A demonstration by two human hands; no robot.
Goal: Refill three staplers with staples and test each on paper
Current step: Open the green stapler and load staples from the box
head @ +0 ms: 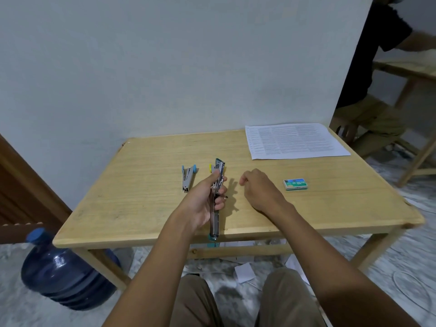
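My left hand grips a teal stapler swung fully open, long and straight, above the table's near middle. Behind it a yellow stapler lies on the wooden table, mostly hidden by the held one. A blue stapler lies to its left. My right hand hovers just right of the held stapler, fingers loosely curled, holding nothing I can see. A green staple box sits farther right. Printed paper sheets lie at the far right corner.
A wall stands right behind the table. A blue water jug sits on the floor at the left. Paper scraps lie under the table. A person sits at another wooden table at the far right.
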